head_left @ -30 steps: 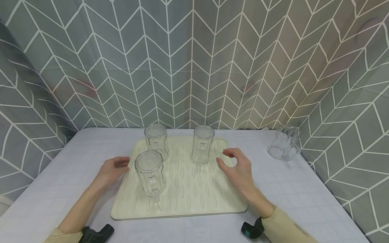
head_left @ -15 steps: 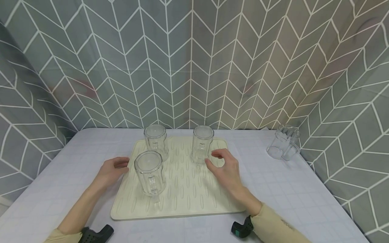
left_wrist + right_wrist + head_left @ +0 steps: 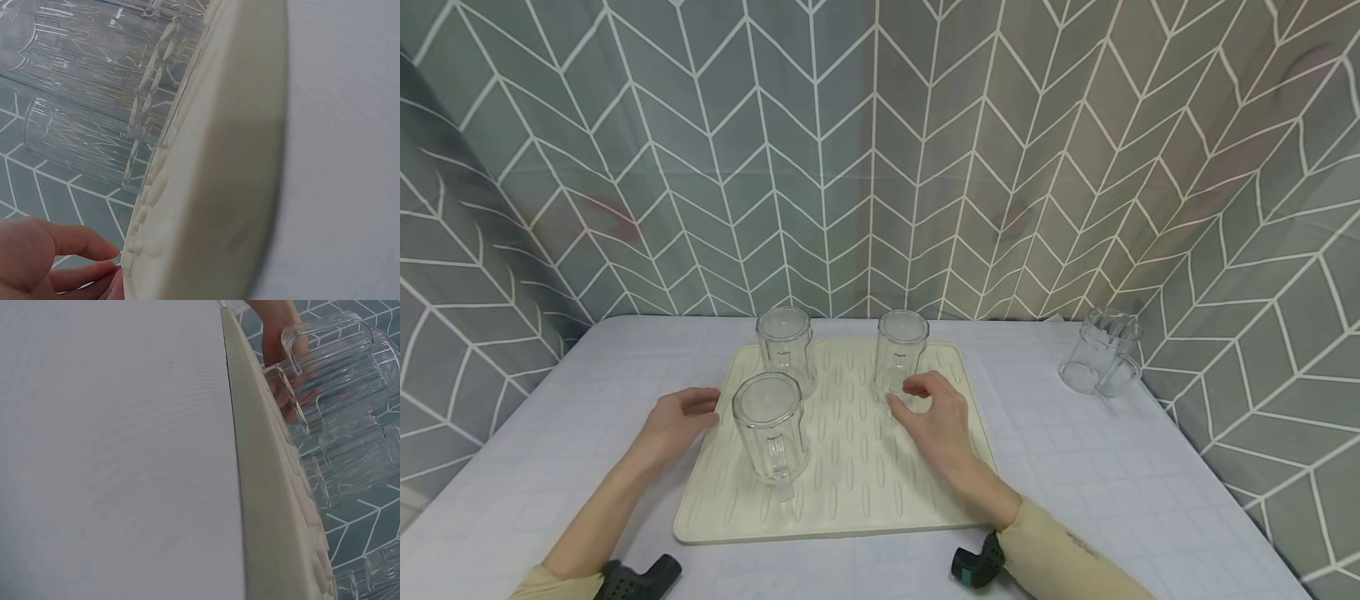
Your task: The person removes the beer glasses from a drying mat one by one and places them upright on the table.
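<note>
Three clear glass mugs stand on a cream drying mat [image 3: 865, 500] with raised ribs. The right-hand mug [image 3: 901, 343] is at the mat's back; my right hand [image 3: 942, 429] is at its lower front, near the handle, thumb and forefinger curved with a gap between them. My left hand [image 3: 673, 425] rests at the mat's left edge, fingertips right at the rim in the left wrist view. Closest to it is the front-left mug [image 3: 767, 433], its handle toward me. Behind that stands the back-left mug [image 3: 785, 337]. The right hand is out of sight in the right wrist view.
Another clear glass mug [image 3: 1097, 354] is on the white-covered table [image 3: 1060, 467] at the far right, near the back. A grey curtain [image 3: 850, 167] with white chevron lines encloses the table's back and sides.
My right hand has moved left and slightly forward, from beyond the mat's right side to the right-hand mug. The left hand and all the mugs have stayed put.
</note>
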The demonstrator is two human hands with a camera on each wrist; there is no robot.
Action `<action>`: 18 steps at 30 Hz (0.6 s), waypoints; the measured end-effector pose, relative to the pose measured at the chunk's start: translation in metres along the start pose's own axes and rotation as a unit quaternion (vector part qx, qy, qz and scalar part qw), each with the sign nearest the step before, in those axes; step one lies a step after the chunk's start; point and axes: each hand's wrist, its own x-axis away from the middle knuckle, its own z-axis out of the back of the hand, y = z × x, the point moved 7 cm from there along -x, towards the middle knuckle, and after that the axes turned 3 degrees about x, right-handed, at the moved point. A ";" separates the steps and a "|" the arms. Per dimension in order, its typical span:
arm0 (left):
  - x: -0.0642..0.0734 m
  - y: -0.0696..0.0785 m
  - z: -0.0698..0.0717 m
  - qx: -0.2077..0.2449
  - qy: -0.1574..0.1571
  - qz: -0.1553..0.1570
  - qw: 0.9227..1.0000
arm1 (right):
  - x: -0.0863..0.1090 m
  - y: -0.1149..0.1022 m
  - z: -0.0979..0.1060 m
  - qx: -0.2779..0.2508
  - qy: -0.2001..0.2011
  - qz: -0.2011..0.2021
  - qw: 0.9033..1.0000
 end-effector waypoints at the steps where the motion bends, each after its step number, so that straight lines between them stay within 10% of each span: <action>1: 0.000 0.000 0.000 0.000 0.000 -0.001 1.000 | 0.000 0.000 -0.001 0.001 0.002 0.002 1.000; 18: 0.000 0.000 0.000 -0.006 0.004 0.001 1.000 | -0.001 0.002 -0.007 0.004 0.012 0.009 1.000</action>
